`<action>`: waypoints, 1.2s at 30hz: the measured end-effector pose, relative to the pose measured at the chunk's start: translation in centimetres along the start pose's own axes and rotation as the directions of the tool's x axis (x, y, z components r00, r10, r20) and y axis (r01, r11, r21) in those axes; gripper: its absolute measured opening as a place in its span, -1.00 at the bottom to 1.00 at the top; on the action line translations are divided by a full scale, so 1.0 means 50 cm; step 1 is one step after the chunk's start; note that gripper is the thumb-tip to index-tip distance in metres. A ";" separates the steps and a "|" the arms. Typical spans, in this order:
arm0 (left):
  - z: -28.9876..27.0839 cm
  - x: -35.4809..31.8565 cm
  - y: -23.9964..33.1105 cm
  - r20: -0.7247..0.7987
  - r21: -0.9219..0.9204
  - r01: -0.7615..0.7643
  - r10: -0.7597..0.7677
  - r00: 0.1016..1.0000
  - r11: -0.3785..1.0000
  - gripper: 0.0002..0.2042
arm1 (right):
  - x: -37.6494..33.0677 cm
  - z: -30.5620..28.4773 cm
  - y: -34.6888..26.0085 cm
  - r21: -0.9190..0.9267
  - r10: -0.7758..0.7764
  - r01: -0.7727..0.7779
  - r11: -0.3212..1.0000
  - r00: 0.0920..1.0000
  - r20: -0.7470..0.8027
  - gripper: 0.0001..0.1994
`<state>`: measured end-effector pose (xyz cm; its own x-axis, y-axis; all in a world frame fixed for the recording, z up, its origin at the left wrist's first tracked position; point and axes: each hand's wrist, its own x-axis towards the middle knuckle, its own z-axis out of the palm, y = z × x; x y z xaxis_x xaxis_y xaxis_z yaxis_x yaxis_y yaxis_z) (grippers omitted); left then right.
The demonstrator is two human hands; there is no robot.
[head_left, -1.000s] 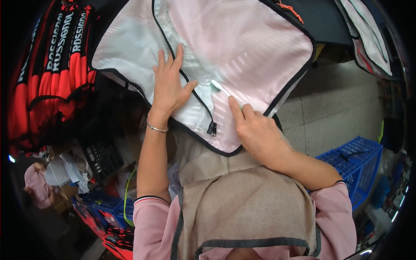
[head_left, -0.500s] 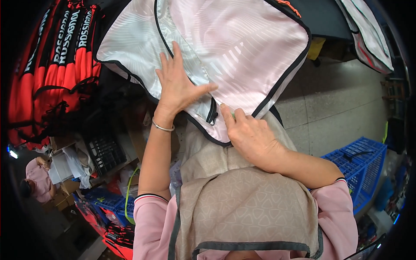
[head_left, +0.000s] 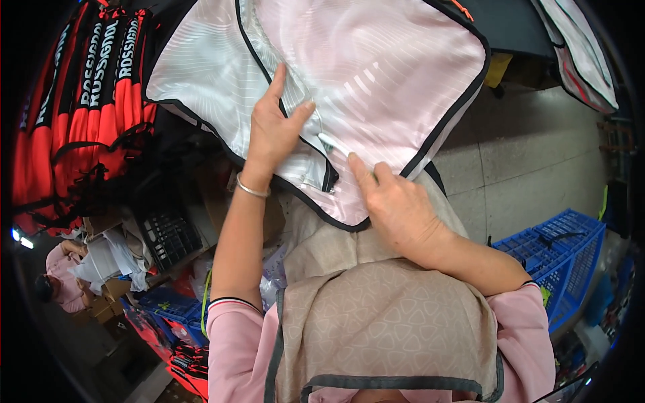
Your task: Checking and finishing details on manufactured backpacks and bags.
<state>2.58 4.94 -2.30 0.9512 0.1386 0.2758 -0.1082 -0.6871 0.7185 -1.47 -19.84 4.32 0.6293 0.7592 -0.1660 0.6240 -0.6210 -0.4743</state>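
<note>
A large shiny fabric piece (head_left: 396,87), pale pink and silvery white with black edging, spreads before me and hangs toward my lap. A black-edged seam runs down it to a short black zipper end (head_left: 330,178). My left hand (head_left: 274,131) rests on the silvery part, index finger and thumb stretched apart; its other fingers are partly hidden. My right hand (head_left: 400,205) is closed around a slim tool (head_left: 334,143) with a whitish front, pointing at the cloth near the seam. A bit of green shows between its fingers; the tool's exact kind is unclear.
Red and black long bags (head_left: 101,101) hang at the left. Blue plastic crates (head_left: 564,262) stand at the right, and another blue crate (head_left: 168,305) at lower left. A person in pink (head_left: 64,275) is at far left. A beige apron (head_left: 390,316) covers my front.
My left hand has gone from spread fingers to a narrower pose, its thumb now pointing up. My right hand has shifted slightly right and down, and the tool's whitish front now shows.
</note>
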 end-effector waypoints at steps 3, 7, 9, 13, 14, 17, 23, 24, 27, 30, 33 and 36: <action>-0.012 0.042 0.022 0.327 -0.742 0.453 -0.324 0.888 0.494 -0.28 | 0.003 -0.005 -0.012 -0.027 0.012 -0.014 1.000 0.997 -0.077 -0.38; 0.003 0.045 0.016 0.357 -0.877 0.427 -0.295 0.886 0.219 -0.31 | 0.009 0.024 -0.037 -0.111 -0.064 0.058 0.992 0.997 -0.053 -0.38; 0.002 0.045 0.009 0.377 -0.880 0.437 -0.285 0.882 0.188 -0.32 | 0.005 0.020 -0.038 -0.112 -0.068 0.064 0.992 0.997 -0.034 -0.38; 0.001 0.046 0.009 0.390 -0.865 0.461 -0.311 0.867 0.200 -0.35 | -0.016 0.027 -0.035 -0.101 -0.145 0.144 0.984 0.989 -0.003 -0.37; 0.005 0.047 0.016 0.387 -0.866 0.458 -0.312 0.868 0.199 -0.35 | -0.021 0.024 -0.033 -0.103 -0.148 0.147 0.984 0.989 -0.002 -0.37; 0.014 0.046 0.028 0.240 -0.816 0.405 -0.396 0.886 0.412 -0.37 | -0.032 0.014 -0.028 -0.013 -0.143 0.144 0.990 0.988 0.051 -0.35; 0.018 0.051 0.032 -0.091 -0.037 0.135 -0.138 0.986 0.990 -0.55 | -0.016 0.016 -0.015 0.023 0.011 -0.009 1.000 0.997 -0.076 -0.28; 0.016 0.053 0.030 -0.090 -0.037 0.135 -0.138 0.986 0.990 -0.55 | -0.005 0.017 -0.017 0.000 0.038 -0.039 0.999 0.995 -0.092 -0.28; 0.014 0.056 0.025 -0.041 -0.165 0.187 -0.196 0.980 0.968 -0.59 | 0.014 0.026 -0.034 -0.089 0.054 -0.065 0.994 0.991 -0.125 -0.34; 0.015 0.057 0.009 -0.003 -0.192 0.243 -0.248 0.969 0.951 -0.57 | 0.008 0.050 -0.047 -0.180 -0.014 -0.003 0.984 0.996 -0.093 -0.35; 0.018 0.059 0.000 0.014 -0.230 0.253 -0.256 0.967 0.940 -0.57 | -0.017 0.068 -0.051 -0.204 -0.135 0.125 0.971 0.990 -0.033 -0.33; 0.008 0.056 0.004 0.031 -0.258 0.264 -0.265 0.964 0.929 -0.54 | -0.029 0.040 -0.043 -0.078 -0.136 0.145 0.986 0.985 0.105 -0.31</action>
<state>5.33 4.89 -1.65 0.9542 0.2940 0.0554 0.0761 -0.4176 0.9054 -4.67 -19.23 3.86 0.4863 0.8530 -0.1893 0.7428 -0.5177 -0.4245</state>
